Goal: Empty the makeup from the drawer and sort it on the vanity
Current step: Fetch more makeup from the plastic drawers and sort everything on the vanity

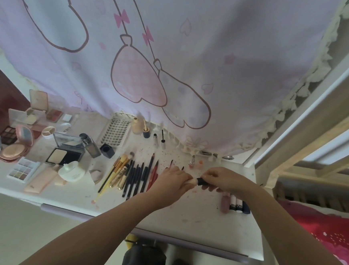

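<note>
Over the white vanity top (193, 223), both hands hold one small cosmetic tube. My left hand (172, 182) grips its pale pink body (192, 181). My right hand (222, 179) pinches its black cap (201, 181). Several lip tubes (235, 203) lie in a row just under my right wrist. To the left, pencils and liners (138, 176) lie side by side, with gold-handled brushes (118, 169) beside them. Compacts and palettes (22, 147) fill the left part of the top. I cannot make out the drawer.
A pink printed curtain (154, 57) hangs behind the vanity. A lash tray (116, 132), a foundation bottle (137, 126) and small tubes (159, 140) stand at the back. A wooden bed frame (315, 133) and red bedding (328, 230) are at the right.
</note>
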`<state>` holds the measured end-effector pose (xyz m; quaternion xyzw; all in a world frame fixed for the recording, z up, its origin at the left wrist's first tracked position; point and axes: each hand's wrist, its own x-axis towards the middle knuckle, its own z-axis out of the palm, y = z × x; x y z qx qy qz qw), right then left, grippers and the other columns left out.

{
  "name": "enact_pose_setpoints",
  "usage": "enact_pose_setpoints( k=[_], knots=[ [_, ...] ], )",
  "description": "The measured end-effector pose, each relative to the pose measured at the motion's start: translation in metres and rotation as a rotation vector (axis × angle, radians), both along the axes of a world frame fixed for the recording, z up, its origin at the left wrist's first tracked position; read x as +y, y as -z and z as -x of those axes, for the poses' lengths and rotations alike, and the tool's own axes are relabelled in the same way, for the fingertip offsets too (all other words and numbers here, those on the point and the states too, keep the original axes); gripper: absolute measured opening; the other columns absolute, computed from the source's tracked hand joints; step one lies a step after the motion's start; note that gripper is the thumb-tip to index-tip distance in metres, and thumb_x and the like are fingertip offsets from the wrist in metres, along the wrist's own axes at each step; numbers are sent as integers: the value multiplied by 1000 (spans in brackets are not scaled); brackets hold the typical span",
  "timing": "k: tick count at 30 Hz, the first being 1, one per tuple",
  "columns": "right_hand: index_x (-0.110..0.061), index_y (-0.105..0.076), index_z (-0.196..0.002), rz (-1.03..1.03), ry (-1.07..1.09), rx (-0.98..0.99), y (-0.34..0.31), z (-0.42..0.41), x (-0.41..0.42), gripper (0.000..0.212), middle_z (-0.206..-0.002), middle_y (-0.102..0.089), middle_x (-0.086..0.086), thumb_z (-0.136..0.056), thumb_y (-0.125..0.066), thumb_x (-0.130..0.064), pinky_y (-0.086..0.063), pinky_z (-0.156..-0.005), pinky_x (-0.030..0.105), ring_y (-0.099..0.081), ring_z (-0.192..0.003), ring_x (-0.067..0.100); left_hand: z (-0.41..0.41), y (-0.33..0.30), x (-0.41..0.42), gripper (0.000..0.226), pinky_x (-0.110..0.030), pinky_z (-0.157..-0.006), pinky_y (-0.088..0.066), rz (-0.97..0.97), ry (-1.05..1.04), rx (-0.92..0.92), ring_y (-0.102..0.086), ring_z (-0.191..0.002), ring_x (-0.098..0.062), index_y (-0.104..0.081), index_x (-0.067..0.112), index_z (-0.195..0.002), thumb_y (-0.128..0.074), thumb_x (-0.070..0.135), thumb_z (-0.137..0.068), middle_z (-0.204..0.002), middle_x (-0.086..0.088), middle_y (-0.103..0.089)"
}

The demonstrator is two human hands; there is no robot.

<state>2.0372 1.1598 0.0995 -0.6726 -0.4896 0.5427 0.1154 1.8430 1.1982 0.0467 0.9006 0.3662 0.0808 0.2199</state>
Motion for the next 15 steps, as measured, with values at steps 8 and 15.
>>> enact_pose_setpoints(
  k=[8,15],
  knots=[
    [-23,-61,-95,-52,-223,-131,0,0,-2,9,-84,-69,-12,-94,-54,-28,-46,-73,21,-63,-72,1,8,4,1,32,-26,-74,-28,-3,24,38,-46,-92,-13,-59,20,-115,-41,40,-97,-100,4,-63],
    [-16,-51,-103,4,92,12,14,-32,-14,8,-98,-70,-3,-96,-52,-20,-50,-77,25,-66,-87,11,26,16,7,32,-23,-70,-42,176,-202,1,-56,-83,-12,-53,18,-120,-41,38,-98,-95,3,-62]
  ],
)
